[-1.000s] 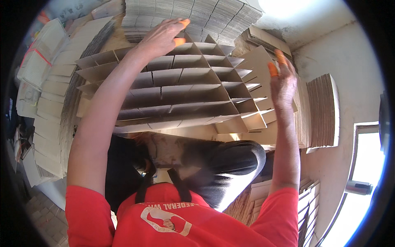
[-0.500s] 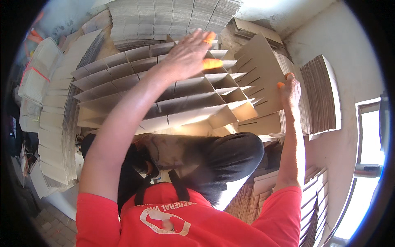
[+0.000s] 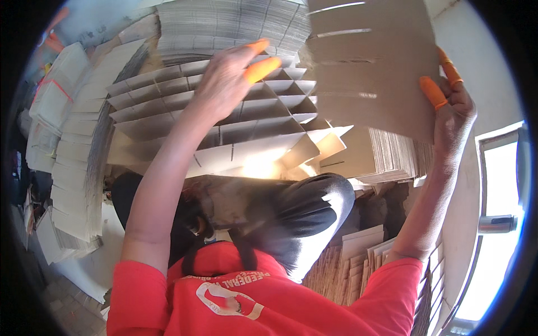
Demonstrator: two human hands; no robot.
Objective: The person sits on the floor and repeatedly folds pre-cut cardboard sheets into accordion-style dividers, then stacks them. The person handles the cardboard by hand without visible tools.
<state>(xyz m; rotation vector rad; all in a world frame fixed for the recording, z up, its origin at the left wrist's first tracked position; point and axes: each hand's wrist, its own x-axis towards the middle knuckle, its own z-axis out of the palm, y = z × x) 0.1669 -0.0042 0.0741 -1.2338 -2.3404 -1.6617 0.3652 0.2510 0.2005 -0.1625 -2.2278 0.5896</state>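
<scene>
My right hand pinches the right edge of a slotted cardboard sheet, raised above the stack at the right. Orange covers sit on thumb and finger. Over the far middle of a cardboard divider grid hovers my left hand, its orange-tipped thumb and finger stretched out and apart, nothing between them. The grid's long strips run left to right, crossed by shorter pieces. Its right end is partly hidden behind the raised sheet.
Flat slotted sheets are stacked right of the grid. A taller stack stands behind it, another pile of strips at the left. Clear plastic-wrapped packs lie far left. More cardboard pieces stand at the lower right, near a bright window.
My right hand has lifted a slotted sheet off the right stack, up and outward. My left hand has drawn back slightly to the left.
</scene>
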